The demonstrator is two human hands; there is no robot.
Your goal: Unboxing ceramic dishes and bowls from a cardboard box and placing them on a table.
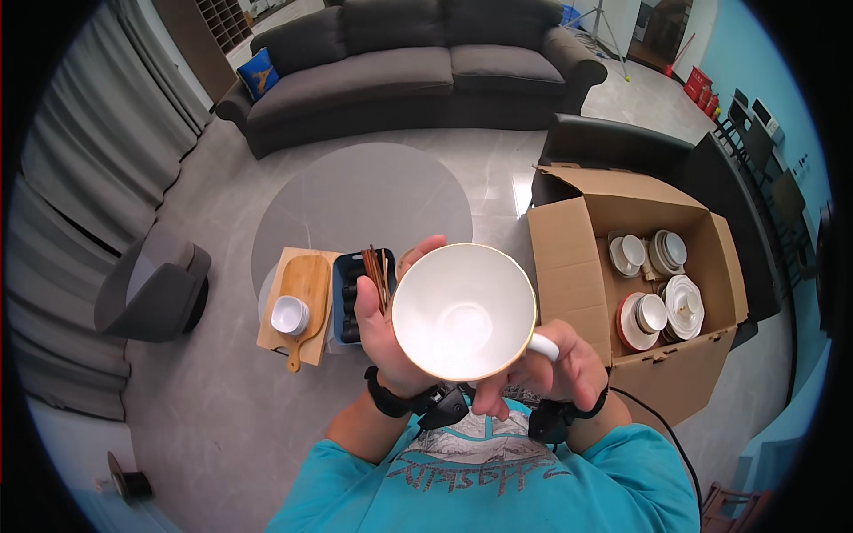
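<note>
A white cup (pixel 464 306) with a thin gold rim is held up before my chest, its mouth facing me; its inside shows nothing in it. My left hand (pixel 384 345) cups its left side, the thumb along the wall and fingertips showing behind the upper rim. At the lower right my right hand (pixel 573 357) grips around the white handle (pixel 543 346), with its fingers curled under the cup. Black straps with small devices sit on both wrists. Parts of the fingers are hidden behind the cup.
An open cardboard box (pixel 569 275) with stacked white cups, bowls and plates stands on the right, beside a black chair. To the left, white bowls (pixel 290 315) rest on a wooden cutting board (pixel 305 275). A dark blue tray (pixel 346 327) holds chopsticks. A grey sofa (pixel 400 80) stands at the back.
</note>
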